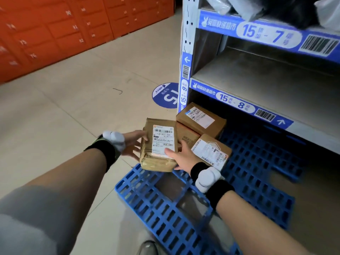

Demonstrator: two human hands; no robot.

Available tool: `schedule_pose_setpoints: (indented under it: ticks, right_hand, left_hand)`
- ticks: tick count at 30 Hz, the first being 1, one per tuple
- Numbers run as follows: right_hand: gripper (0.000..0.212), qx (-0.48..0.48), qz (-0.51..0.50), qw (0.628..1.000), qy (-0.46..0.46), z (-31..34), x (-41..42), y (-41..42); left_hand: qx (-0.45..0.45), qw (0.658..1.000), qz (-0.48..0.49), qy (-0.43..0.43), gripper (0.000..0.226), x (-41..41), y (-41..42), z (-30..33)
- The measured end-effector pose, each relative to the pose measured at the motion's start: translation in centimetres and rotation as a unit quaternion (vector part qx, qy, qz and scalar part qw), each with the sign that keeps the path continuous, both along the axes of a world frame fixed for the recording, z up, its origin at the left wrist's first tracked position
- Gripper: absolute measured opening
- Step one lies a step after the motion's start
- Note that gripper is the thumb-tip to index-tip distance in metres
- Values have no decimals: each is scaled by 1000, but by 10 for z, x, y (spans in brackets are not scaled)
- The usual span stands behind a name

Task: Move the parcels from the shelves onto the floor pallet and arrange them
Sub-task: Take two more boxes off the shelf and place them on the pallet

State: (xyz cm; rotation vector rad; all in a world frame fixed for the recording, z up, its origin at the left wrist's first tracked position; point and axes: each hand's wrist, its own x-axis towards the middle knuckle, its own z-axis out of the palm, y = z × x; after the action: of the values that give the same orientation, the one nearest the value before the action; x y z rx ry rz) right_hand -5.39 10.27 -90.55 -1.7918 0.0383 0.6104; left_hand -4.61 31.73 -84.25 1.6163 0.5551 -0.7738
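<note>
Both of my hands hold one parcel (159, 144) near the middle of the frame: my left hand (135, 144) lies against its left side with the fingers fairly straight and spread, and my right hand (181, 155) clasps its lower right corner, thumb laid over the label (163, 142). I cannot tell whether the parcel is resting on anything beneath it. It is a tan, oblong packet wrapped in brown paper or tape, creased and ridged along its near end, with a white printed label bearing barcodes on top.

Just to its right, three cardboard boxes sit on the pallet (165, 208): a larger box (200, 118) at the back with a white label, a flat box (186, 134) with red print in front of it, and a small box (211, 151) with a label wrapped over its edge, touching my right wrist area. The pallet is blue plastic, a grid of rectangular holes, stretching from the lower middle to the right of the frame on a pale tiled floor (64, 116).

At the upper right stands a metal shelf (257, 74) with blue printed strips and barcodes. Orange lockers (55, 30) with white numbers fill the upper left. Each wrist carries a black band and a white device.
</note>
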Motion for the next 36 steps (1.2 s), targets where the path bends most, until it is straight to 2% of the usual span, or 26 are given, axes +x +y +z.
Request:
schedule_pose_setpoints:
  ticks: [3,6,9,12,15,17,19,22,26,29,31,33,36]
  right_hand:
    - [62,-152,96,977,-117,-10,2,9]
    - [65,-296,160,912,-234,-25,0,23]
    - [46,-371,180,866,-285,-41,-7,37]
    - [63,-453,242,803,-302,-51,-19,48]
    - [64,-482,242,772,-337,-54,-24,51]
    - [64,-492,240,760,-350,-53,-26,52]
    - [69,-505,248,752,-343,-51,-31,50]
    - [71,-531,249,740,-331,-52,-36,41]
    - [60,-534,218,750,-324,-55,-35,30]
    - [57,-520,220,761,-319,-60,-37,26]
    - [60,-500,217,769,-335,-56,-37,16]
    - [58,-484,165,771,-379,-42,-24,2]
    - [59,-508,23,768,-389,-17,3,-34]
  left_hand:
    - [57,996,-11,69,62,-3,6,-29]
    - [41,986,45,156,75,-14,7,-61]
    - [33,988,52,141,47,-16,5,-82]
    - [52,986,44,150,34,-14,13,-93]
    - [103,981,5,166,38,-6,19,-86]
    - [178,973,22,144,61,2,24,-83]
    - [175,979,63,85,75,7,21,-81]
    - [120,992,17,37,63,13,0,-87]
    - [162,986,-34,-8,51,21,-22,-92]
    - [188,981,-47,-5,53,30,-24,-94]
    - [237,969,-72,-4,57,36,-27,-95]
    - [310,943,-114,-21,72,43,-27,-95]
    - [314,940,-130,-37,91,52,-35,-94]
